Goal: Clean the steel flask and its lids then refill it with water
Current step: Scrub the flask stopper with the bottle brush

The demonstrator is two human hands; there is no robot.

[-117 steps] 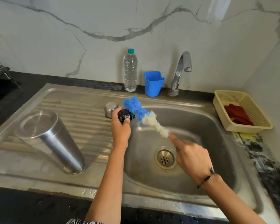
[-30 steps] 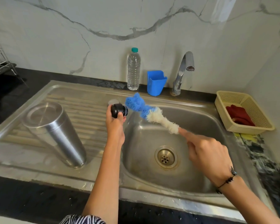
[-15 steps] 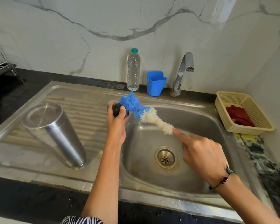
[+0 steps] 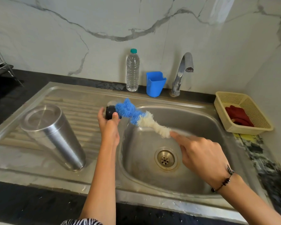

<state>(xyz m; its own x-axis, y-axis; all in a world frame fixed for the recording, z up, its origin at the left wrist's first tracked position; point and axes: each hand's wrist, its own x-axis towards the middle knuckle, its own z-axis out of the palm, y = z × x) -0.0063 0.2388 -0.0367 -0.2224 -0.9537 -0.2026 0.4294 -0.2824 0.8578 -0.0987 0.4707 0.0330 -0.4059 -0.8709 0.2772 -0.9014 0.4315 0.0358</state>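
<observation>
My left hand (image 4: 108,127) has thumb and fingers closed around a small round black flask lid (image 4: 110,112), held up over the rim between drainboard and basin. My right hand (image 4: 199,157) is wrapped on the handle of a fluffy blue-and-white bottle brush (image 4: 137,116), forefinger stretched along it; the handle itself is hidden. The blue tip presses against the lid. Behind the lid I make out a blurred bit of steel, can't tell what it is. The tall steel flask (image 4: 53,137) stands mouth-down on the ribbed drainboard, toward the stainless sink's (image 4: 152,190) left front. At the back edge, on black counter: a clear plastic water bottle (image 4: 132,70), a blue plastic cup (image 4: 155,83), the chrome tap (image 4: 182,72). Cream plastic basket (image 4: 250,109) with red cloth sits at the right edge. White veined marble wall behind.
</observation>
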